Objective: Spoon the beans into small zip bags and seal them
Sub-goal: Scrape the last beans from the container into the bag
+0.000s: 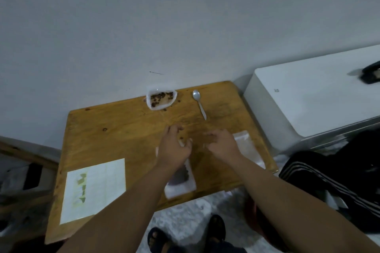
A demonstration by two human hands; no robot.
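A white container (151, 96) with brown beans in it stands at the table's far edge by the wall. To its right a metal spoon (199, 104) lies on the wood, with no hand on it. A clear zip bag (181, 181) with dark beans inside lies flat near the front edge, partly under my left forearm. My left hand (174, 147) is over the bag's top end, thumb and fingers curled and pinching its white edge. My right hand (223, 144) is just to the right, fingers loosely curled and blurred, with nothing visibly in it.
A pile of empty clear zip bags (249, 150) lies at the table's right edge. A printed paper sheet (94, 187) covers the front left. A few loose beans dot the wooden table (123, 129). A white appliance (308, 96) stands to the right, dark striped clothing below it.
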